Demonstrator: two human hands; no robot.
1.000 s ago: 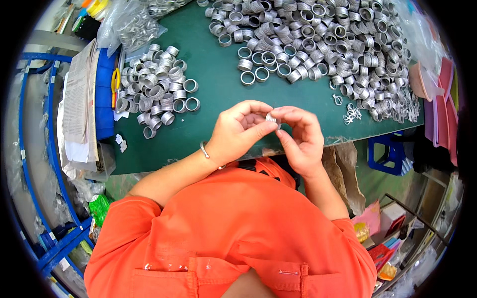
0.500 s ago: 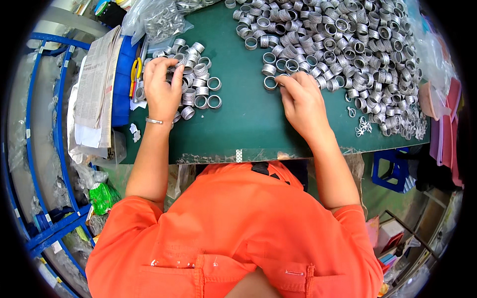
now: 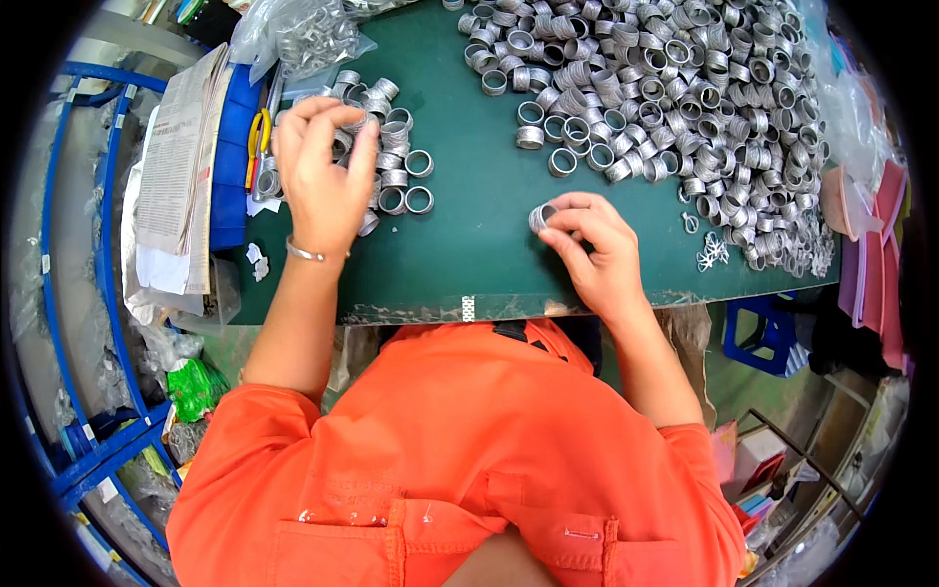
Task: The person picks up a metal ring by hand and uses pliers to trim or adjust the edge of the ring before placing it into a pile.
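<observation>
My right hand (image 3: 599,249) pinches a short grey metal ring (image 3: 540,217) between thumb and fingers, above the green tabletop, nearer to me than the large heap of similar rings (image 3: 665,88) at right. My left hand (image 3: 321,161) is curled over the smaller group of rings (image 3: 394,179) at left. Its thumb and fingertips come close together around what looks like one metal ring; the fingers partly hide it. Several rings lie loose at the big heap's left edge.
A blue bin (image 3: 235,157) with newspapers (image 3: 181,157) stands left, beside yellow-handled pliers (image 3: 256,142). Plastic bags of metal parts (image 3: 318,49) lie at the far left. Small white-grey parts (image 3: 712,252) lie at right. A blue stool (image 3: 758,338) stands below the table's right side.
My right hand has drawn a ring away from the big heap toward me. My left hand has shifted slightly right over the smaller group.
</observation>
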